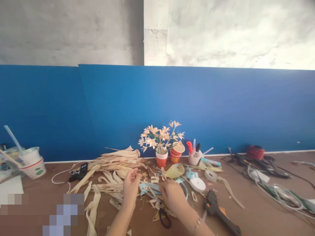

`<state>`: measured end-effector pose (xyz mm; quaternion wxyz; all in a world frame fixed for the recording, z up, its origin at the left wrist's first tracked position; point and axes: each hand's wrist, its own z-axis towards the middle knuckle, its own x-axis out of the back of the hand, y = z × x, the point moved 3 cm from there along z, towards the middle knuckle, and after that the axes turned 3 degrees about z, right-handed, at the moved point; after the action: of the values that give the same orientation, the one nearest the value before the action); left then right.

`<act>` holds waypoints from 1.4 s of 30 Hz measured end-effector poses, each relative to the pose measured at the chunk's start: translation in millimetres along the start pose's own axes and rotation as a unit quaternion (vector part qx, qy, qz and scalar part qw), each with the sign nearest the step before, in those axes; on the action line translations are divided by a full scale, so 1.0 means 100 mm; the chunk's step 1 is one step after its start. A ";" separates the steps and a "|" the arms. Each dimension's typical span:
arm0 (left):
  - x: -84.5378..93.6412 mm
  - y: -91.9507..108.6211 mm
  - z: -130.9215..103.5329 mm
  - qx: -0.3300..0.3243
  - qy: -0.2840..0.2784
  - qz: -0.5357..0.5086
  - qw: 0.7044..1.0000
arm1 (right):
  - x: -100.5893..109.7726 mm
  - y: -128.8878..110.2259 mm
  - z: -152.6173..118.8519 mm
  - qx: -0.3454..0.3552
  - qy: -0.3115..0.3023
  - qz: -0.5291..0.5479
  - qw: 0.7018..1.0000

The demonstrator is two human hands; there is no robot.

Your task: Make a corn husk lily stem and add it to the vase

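My left hand [131,186] is raised over the brown table, its fingertips bent together; anything between them is too small to make out. To its right, my right hand [172,195] reaches over pale blue ribbon [150,188] and scraps, its fingers curled down and mostly hidden. Dried husk strips [118,162] are heaped to the left. Beyond the hands, pale flowers [159,136] on green stems stand in a red and white paper cup [161,160]. Black-handled scissors [164,218] lie below my right hand, partly under scraps.
A dark glue gun [216,209] lies right of my right forearm. White ribbon roll [197,184], clear tape roll [211,175] and a tool cup [194,159] stand farther back. Cables [278,193] spread at right, white cups [33,167] at far left. A blue partition [123,108] rises behind.
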<state>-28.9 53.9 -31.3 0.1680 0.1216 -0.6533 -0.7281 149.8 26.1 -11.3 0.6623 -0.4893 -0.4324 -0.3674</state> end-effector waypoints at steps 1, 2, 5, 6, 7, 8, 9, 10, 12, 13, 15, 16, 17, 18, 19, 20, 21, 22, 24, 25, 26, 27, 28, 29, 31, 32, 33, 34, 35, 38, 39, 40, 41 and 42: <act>-0.02 -0.01 0.01 -0.036 -0.035 0.069 0.996 | -0.04 0.01 -0.10 -0.008 -0.005 0.001 1.000; -0.05 -0.03 0.00 -0.072 -0.071 0.147 0.984 | -0.07 0.02 -0.17 -0.011 -0.013 -0.001 1.000; -0.12 -0.06 -0.06 -0.159 -0.136 0.356 0.911 | -0.13 0.02 -0.31 -0.020 -0.020 -0.009 1.000; -0.13 -0.07 -0.07 -0.174 -0.141 0.406 0.886 | -0.14 0.01 -0.32 -0.018 -0.021 -0.009 1.000; -0.15 -0.07 -0.09 -0.184 -0.141 0.444 0.866 | -0.15 0.01 -0.32 -0.012 -0.022 -0.007 1.000; -0.16 -0.06 -0.09 -0.190 -0.139 0.469 0.852 | -0.17 0.00 -0.32 -0.004 -0.024 -0.006 1.000; -0.16 -0.04 -0.09 -0.195 -0.135 0.482 0.844 | -0.18 0.00 -0.32 0.006 -0.025 -0.005 1.000; -0.17 -0.01 -0.08 -0.200 -0.131 0.486 0.841 | -0.19 0.01 -0.32 0.019 -0.025 -0.005 1.000; -0.16 0.07 -0.05 -0.209 -0.124 0.478 0.844 | -0.20 0.02 -0.32 0.046 -0.017 -0.004 0.999; -0.15 0.10 -0.03 -0.212 -0.120 0.473 0.847 | -0.20 0.04 -0.32 0.054 -0.013 -0.005 0.998; -0.12 0.16 0.00 -0.216 -0.112 0.461 0.853 | -0.20 0.07 -0.32 0.058 -0.010 -0.012 0.998; -0.10 0.17 0.00 -0.217 -0.107 0.454 0.857 | -0.20 0.10 -0.32 0.057 -0.010 -0.017 0.998; -0.08 0.18 0.00 -0.218 -0.104 0.449 0.860 | -0.20 0.12 -0.32 0.056 -0.012 -0.023 0.998; -0.06 0.17 0.00 -0.218 -0.099 0.441 0.865 | -0.20 0.13 -0.32 0.058 -0.015 -0.027 0.998; -0.03 0.15 0.00 -0.217 -0.092 0.428 0.872 | -0.20 0.15 -0.31 0.064 -0.018 -0.029 0.997; 0.00 0.12 0.00 -0.216 -0.082 0.411 0.882 | -0.19 0.16 -0.30 0.069 -0.021 -0.030 0.997; 0.03 0.09 -0.01 -0.217 -0.071 0.390 0.892 | -0.19 0.17 -0.29 0.076 -0.026 -0.028 0.996; 0.06 0.06 -0.01 -0.218 -0.055 0.367 0.902 | -0.19 0.18 -0.29 0.083 -0.030 -0.025 0.996; 0.13 0.00 -0.03 -0.223 -0.022 0.338 0.914 | -0.18 0.19 -0.27 0.092 -0.037 -0.014 0.995; 0.17 -0.02 -0.06 -0.232 -0.007 0.337 0.912 | -0.17 0.20 -0.27 0.094 -0.036 -0.006 0.995; 0.20 -0.02 -0.09 -0.242 0.008 0.342 0.908 | -0.15 0.21 -0.26 0.096 -0.033 0.006 0.995; 0.22 -0.01 -0.13 -0.260 0.015 0.351 0.899 | -0.13 0.21 -0.26 0.100 -0.026 0.021 0.994; 0.23 0.02 -0.19 -0.287 0.025 0.361 0.887 | -0.11 0.21 -0.26 0.104 -0.017 0.039 0.994; 0.24 0.06 -0.25 -0.309 0.027 0.369 0.876 | -0.09 0.21 -0.26 0.108 -0.010 0.061 0.992; 0.19 0.14 -0.37 -0.345 -0.042 0.386 0.854 | -0.07 0.22 -0.26 0.109 -0.001 0.101 0.989; 0.15 0.16 -0.43 -0.355 -0.096 0.395 0.842 | -0.07 0.23 -0.26 0.106 -0.001 0.117 0.987; 0.11 0.17 -0.48 -0.356 -0.143 0.407 0.829 | -0.08 0.24 -0.25 0.103 -0.001 0.129 0.986; 0.07 0.17 -0.53 -0.354 -0.179 0.419 0.817 | -0.08 0.24 -0.25 0.101 -0.002 0.137 0.985; 0.04 0.15 -0.56 -0.351 -0.204 0.432 0.805 | -0.09 0.24 -0.25 0.101 -0.001 0.142 0.985; -0.01 0.07 -0.58 -0.342 -0.238 0.462 0.783 | -0.12 0.24 -0.25 0.103 0.003 0.141 0.985; -0.02 0.04 -0.57 -0.340 -0.243 0.467 0.779 | -0.13 0.24 -0.25 0.102 0.002 0.135 0.986; -0.02 0.02 -0.56 -0.339 -0.248 0.470 0.777 | -0.14 0.24 -0.25 0.101 0.001 0.128 0.987; -0.02 0.01 -0.54 -0.339 -0.248 0.469 0.777 | -0.15 0.24 -0.25 0.098 -0.003 0.120 0.988; -0.02 0.00 -0.53 -0.341 -0.245 0.465 0.779 | -0.16 0.24 -0.25 0.095 -0.008 0.113 0.989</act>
<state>-6.4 6.4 -37.2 0.3506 -0.4449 -0.3587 -0.7420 171.8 9.4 -37.5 0.7397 -0.4728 -0.4124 -0.2433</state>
